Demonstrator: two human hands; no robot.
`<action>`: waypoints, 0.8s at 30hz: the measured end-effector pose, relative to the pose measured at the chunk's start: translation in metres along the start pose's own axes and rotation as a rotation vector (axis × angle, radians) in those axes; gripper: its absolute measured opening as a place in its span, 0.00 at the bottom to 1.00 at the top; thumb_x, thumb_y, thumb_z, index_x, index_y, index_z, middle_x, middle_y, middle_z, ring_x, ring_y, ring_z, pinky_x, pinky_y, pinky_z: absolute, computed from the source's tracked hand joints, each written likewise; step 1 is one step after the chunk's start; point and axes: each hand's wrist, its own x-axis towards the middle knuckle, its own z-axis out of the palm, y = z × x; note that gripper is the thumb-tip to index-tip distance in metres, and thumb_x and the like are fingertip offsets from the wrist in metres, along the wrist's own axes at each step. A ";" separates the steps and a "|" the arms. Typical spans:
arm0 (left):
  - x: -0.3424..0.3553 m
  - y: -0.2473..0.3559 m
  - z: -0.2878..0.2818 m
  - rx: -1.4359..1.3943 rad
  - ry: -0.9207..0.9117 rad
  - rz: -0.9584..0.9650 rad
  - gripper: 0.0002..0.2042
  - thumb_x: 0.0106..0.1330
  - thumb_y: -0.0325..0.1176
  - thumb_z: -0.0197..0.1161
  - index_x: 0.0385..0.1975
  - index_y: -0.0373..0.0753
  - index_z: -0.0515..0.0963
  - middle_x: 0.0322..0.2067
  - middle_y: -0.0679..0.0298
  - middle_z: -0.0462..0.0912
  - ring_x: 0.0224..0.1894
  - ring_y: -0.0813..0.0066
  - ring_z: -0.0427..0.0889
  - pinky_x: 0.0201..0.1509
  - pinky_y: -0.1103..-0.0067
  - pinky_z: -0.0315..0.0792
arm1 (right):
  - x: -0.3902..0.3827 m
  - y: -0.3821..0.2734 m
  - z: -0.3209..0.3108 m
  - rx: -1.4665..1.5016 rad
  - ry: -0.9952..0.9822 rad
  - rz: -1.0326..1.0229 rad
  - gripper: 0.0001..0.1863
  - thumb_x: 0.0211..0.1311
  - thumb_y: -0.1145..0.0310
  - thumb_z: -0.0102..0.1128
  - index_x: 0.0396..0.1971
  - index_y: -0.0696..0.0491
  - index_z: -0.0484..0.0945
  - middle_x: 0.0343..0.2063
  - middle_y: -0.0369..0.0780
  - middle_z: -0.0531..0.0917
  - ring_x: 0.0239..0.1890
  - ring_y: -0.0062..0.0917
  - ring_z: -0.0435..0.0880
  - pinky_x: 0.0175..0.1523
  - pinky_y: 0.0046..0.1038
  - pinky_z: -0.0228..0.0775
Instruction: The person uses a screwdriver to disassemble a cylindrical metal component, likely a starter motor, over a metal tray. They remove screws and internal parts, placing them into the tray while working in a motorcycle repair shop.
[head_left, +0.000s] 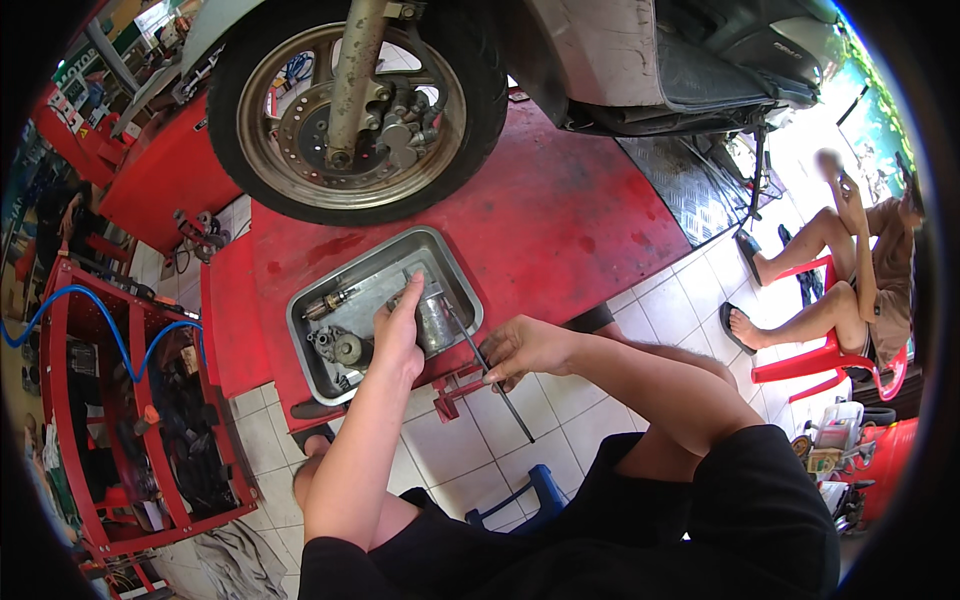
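My left hand (400,330) is closed around a silver metal cylinder (437,325) over the steel tray (453,263). A long thin metal rod (515,414) runs diagonally along the cylinder's right side and out past the tray's front edge. My right hand (515,350) has its fingers curled on that rod, to the right of the tray. Inside the tray lie a greasy metal housing (347,349) and a narrow metal part (330,303). The tray rests on a red lift platform (560,220).
A scooter's front wheel (230,140) stands behind the tray. A red tool cart (150,440) with a blue hose is at left. A seated person (885,280) is on a red chair at right, above red equipment (880,460). A blue stool (535,485) is below my hands.
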 end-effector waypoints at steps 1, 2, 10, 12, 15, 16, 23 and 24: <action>0.001 -0.001 -0.001 0.003 0.022 0.020 0.21 0.63 0.41 0.71 0.47 0.33 0.76 0.39 0.60 0.83 0.37 0.69 0.83 0.40 0.69 0.80 | 0.000 0.002 0.000 -0.002 0.010 0.013 0.28 0.57 0.76 0.70 0.54 0.72 0.70 0.39 0.50 0.83 0.37 0.30 0.85 0.42 0.30 0.82; 0.003 -0.001 -0.002 0.006 0.044 0.040 0.20 0.63 0.41 0.71 0.46 0.34 0.77 0.38 0.60 0.83 0.35 0.69 0.83 0.39 0.69 0.80 | 0.000 0.003 0.001 -0.004 0.021 0.027 0.28 0.57 0.75 0.70 0.54 0.72 0.70 0.39 0.49 0.83 0.36 0.30 0.85 0.42 0.30 0.82; 0.003 0.009 -0.008 -0.037 0.095 -0.026 0.17 0.62 0.42 0.72 0.40 0.36 0.77 0.30 0.59 0.83 0.27 0.68 0.82 0.32 0.71 0.78 | -0.006 -0.002 0.004 0.115 0.084 0.121 0.23 0.61 0.71 0.67 0.52 0.69 0.73 0.39 0.46 0.82 0.36 0.30 0.84 0.43 0.35 0.83; 0.003 0.011 -0.009 -0.046 0.098 -0.023 0.17 0.62 0.42 0.72 0.40 0.35 0.77 0.30 0.59 0.83 0.27 0.68 0.82 0.32 0.70 0.78 | -0.012 -0.003 0.006 0.150 0.083 0.148 0.23 0.62 0.71 0.67 0.52 0.68 0.73 0.40 0.46 0.82 0.37 0.31 0.85 0.43 0.36 0.84; 0.000 0.012 -0.010 -0.067 0.089 -0.023 0.18 0.62 0.41 0.71 0.40 0.34 0.77 0.29 0.58 0.83 0.27 0.67 0.82 0.32 0.70 0.78 | -0.024 -0.003 0.007 0.167 0.060 0.177 0.24 0.64 0.70 0.65 0.55 0.67 0.71 0.39 0.45 0.82 0.37 0.31 0.85 0.43 0.36 0.83; -0.001 0.012 -0.010 -0.069 0.090 -0.033 0.18 0.62 0.41 0.71 0.41 0.34 0.76 0.30 0.58 0.83 0.28 0.67 0.82 0.32 0.70 0.78 | -0.027 -0.002 0.006 0.157 0.056 0.176 0.25 0.65 0.69 0.64 0.57 0.67 0.69 0.39 0.45 0.82 0.36 0.31 0.85 0.42 0.35 0.83; -0.015 0.017 -0.024 -0.130 0.065 -0.051 0.18 0.64 0.40 0.70 0.43 0.33 0.75 0.32 0.58 0.83 0.29 0.66 0.82 0.33 0.68 0.79 | -0.049 -0.011 0.027 0.096 0.025 0.086 0.25 0.66 0.73 0.61 0.58 0.68 0.68 0.43 0.49 0.81 0.37 0.33 0.85 0.42 0.36 0.84; -0.019 0.019 -0.027 -0.135 0.062 -0.053 0.17 0.64 0.40 0.69 0.43 0.33 0.75 0.32 0.58 0.83 0.30 0.66 0.82 0.34 0.68 0.79 | -0.052 -0.010 0.030 0.086 0.008 0.076 0.25 0.66 0.73 0.61 0.59 0.68 0.68 0.44 0.49 0.81 0.37 0.33 0.85 0.41 0.35 0.84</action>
